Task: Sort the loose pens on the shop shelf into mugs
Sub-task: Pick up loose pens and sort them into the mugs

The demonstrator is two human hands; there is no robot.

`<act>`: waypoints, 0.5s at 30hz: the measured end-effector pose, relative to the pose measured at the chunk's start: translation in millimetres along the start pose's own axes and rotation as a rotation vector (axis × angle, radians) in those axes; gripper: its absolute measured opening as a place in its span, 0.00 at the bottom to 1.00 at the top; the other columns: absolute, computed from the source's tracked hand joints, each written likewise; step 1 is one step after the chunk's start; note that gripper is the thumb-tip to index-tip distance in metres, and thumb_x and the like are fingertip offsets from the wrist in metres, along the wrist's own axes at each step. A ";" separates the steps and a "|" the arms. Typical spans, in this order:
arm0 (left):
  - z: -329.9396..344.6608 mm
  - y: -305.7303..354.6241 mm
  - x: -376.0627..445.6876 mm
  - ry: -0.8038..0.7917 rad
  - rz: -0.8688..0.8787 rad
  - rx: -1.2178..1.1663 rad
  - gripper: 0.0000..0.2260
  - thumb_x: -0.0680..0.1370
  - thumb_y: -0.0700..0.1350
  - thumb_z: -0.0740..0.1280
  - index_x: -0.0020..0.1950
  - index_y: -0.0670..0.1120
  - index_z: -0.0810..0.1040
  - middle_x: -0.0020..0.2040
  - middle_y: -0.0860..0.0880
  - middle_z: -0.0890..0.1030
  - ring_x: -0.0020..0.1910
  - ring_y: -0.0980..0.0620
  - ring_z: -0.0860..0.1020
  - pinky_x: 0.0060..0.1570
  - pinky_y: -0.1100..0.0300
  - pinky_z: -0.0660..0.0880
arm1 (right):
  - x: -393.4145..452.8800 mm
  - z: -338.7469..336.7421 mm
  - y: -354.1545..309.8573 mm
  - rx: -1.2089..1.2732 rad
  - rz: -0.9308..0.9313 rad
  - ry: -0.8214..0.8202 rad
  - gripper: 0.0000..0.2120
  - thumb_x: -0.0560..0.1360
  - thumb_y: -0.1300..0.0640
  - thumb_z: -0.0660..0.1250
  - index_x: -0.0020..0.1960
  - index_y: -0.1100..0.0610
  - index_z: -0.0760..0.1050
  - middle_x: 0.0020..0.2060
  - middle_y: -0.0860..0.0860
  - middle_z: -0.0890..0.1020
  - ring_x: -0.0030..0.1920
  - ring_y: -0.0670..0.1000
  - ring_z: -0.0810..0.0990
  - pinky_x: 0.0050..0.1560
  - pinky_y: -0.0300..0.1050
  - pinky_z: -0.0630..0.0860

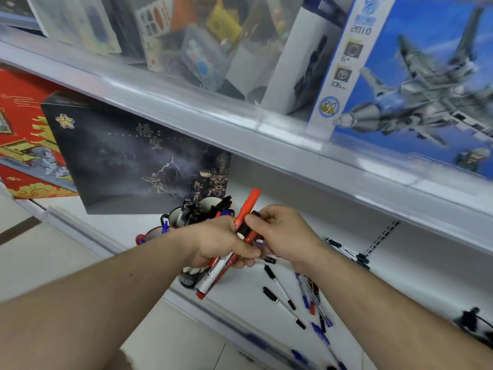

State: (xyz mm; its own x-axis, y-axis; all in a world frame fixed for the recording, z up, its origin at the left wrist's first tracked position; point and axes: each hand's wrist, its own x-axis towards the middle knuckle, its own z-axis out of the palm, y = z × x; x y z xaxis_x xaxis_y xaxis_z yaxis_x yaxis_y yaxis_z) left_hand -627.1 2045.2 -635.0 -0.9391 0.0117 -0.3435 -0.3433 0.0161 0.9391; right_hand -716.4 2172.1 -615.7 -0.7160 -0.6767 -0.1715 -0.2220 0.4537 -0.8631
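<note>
A: Pens (306,297)?
B: Loose, scattered on white shelf (240,297) at 5 o'clock from the hands. Thin white barrels, black, blue and red caps. Several markers (213,273) bundled in the hands: red and white bodies, one red marker (246,206) pointing toward 1 o'clock.
A: Mugs (186,213)?
B: Dark, clustered at 11 o'clock from the hands, already stocked with pens. Red mug (149,235) at 9 o'clock.
A: Grip?
B: Left hand (221,244) curled tight around the marker bundle. Right hand (282,233) pinching a black-capped marker at the bundle's top, fingers bent.
</note>
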 end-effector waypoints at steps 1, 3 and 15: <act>5.1 1.9 1.2 -0.031 0.003 0.011 0.06 0.75 0.32 0.69 0.45 0.42 0.81 0.40 0.48 0.83 0.35 0.55 0.80 0.38 0.62 0.76 | -5.3 -7.4 2.2 0.033 0.038 -0.021 0.12 0.77 0.50 0.69 0.41 0.58 0.79 0.33 0.55 0.81 0.28 0.50 0.76 0.31 0.45 0.75; 15.9 5.3 5.3 -0.102 -0.020 0.008 0.06 0.74 0.33 0.70 0.45 0.43 0.80 0.42 0.47 0.81 0.35 0.54 0.78 0.36 0.63 0.75 | -18.5 -22.8 6.6 0.139 0.095 -0.067 0.09 0.79 0.55 0.68 0.44 0.61 0.79 0.32 0.57 0.79 0.28 0.50 0.74 0.29 0.43 0.71; 82.7 33.8 19.7 -0.485 -0.186 -0.022 0.12 0.79 0.39 0.65 0.63 0.43 0.76 0.56 0.44 0.83 0.51 0.43 0.83 0.51 0.45 0.80 | -92.1 -114.2 37.5 0.309 0.127 0.192 0.06 0.80 0.63 0.65 0.53 0.67 0.77 0.30 0.55 0.81 0.27 0.47 0.76 0.29 0.40 0.74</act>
State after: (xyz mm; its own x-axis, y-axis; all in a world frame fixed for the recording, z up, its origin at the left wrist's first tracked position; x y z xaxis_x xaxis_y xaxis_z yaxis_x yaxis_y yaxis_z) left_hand -655.8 2128.7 -611.0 -0.7482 0.4729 -0.4654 -0.5090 0.0410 0.8598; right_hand -734.4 2317.7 -578.0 -0.8424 -0.4920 -0.2197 0.0653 0.3114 -0.9480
